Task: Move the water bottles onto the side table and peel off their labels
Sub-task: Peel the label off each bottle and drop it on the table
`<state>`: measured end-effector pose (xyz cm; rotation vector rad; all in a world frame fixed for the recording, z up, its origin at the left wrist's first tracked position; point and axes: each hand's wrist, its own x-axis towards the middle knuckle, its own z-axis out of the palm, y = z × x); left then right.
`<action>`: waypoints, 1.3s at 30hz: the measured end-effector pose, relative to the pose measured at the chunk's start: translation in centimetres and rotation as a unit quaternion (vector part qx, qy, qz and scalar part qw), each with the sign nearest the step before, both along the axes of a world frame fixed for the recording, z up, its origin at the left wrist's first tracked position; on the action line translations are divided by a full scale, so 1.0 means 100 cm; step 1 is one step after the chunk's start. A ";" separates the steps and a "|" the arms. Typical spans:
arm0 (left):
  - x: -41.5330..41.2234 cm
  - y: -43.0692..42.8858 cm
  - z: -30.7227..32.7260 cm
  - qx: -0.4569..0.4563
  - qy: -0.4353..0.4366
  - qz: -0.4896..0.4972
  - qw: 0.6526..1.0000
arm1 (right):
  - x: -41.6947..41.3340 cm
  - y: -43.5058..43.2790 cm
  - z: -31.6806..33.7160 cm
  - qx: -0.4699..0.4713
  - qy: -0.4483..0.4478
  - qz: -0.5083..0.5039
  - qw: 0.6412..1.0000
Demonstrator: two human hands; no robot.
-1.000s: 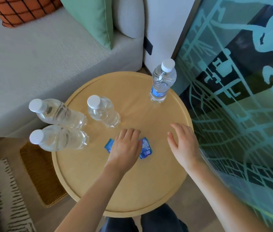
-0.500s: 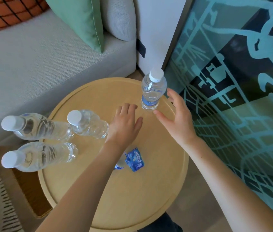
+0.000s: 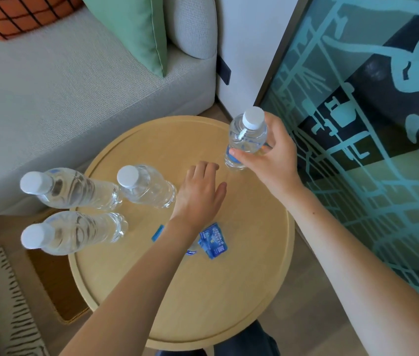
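Peeled blue labels (image 3: 212, 241) lie half under the forearm on the round side table (image 3: 229, 291). The left hand (image 3: 199, 194) hovers open and flat, and could knock the bare bottle (image 3: 146, 187) beside it. Farther off, the right hand (image 3: 270, 160) wraps the labelled water bottle (image 3: 247, 140) at the table's far rim, where a slack hold might drop it. The thumb hides most of its label.

Premises: domestic living room or lounge. Evidence: grey sofa (image 3: 62, 98) with green cushion (image 3: 131, 29) and orange checked cushion (image 3: 21, 14), round wooden side table (image 3: 203, 304) beside it, striped rug (image 3: 0, 304) on floor, patterned glass panel (image 3: 383, 176).
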<state>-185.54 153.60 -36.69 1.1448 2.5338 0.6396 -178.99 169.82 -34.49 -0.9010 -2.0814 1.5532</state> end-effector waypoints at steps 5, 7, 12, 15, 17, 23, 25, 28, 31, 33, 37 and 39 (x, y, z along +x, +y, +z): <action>0.011 -0.008 0.032 0.004 -0.010 -0.016 1.000 | 0.021 -0.016 0.024 -0.088 0.006 -0.079 0.993; 0.017 -0.014 0.047 0.010 -0.023 -0.020 0.999 | 0.037 -0.021 0.037 -0.124 0.010 -0.093 0.988; 0.027 -0.039 0.088 0.016 -0.048 -0.036 0.998 | 0.069 -0.039 0.088 -0.164 0.023 -0.073 0.983; 0.032 -0.058 0.124 0.030 -0.061 -0.064 0.996 | 0.079 -0.053 0.137 -0.161 0.044 -0.060 0.984; 0.035 -0.069 0.148 0.052 -0.069 -0.075 0.993 | 0.084 -0.061 0.170 -0.155 0.058 -0.053 0.985; 0.040 -0.094 0.227 0.101 -0.168 -0.072 0.978 | 0.089 -0.080 0.253 -0.132 0.083 -0.059 0.986; 0.040 -0.102 0.252 0.113 -0.191 -0.079 0.972 | 0.086 -0.087 0.282 -0.124 0.096 -0.054 0.986; 0.041 -0.113 0.284 0.123 -0.202 -0.094 0.967 | 0.081 -0.095 0.317 -0.112 0.110 -0.040 0.987; 0.042 -0.126 0.313 0.154 -0.258 -0.083 0.950 | 0.076 -0.103 0.346 -0.106 0.119 -0.024 0.987; 0.042 -0.134 0.328 0.170 -0.306 -0.076 0.934 | 0.075 -0.109 0.361 -0.103 0.129 0.006 0.986; 0.041 -0.145 0.349 0.173 -0.330 -0.092 0.923 | 0.071 -0.119 0.379 -0.106 0.133 0.037 0.985; 0.041 -0.149 0.356 0.168 -0.346 -0.103 0.917 | 0.068 -0.123 0.380 -0.115 0.131 0.055 0.983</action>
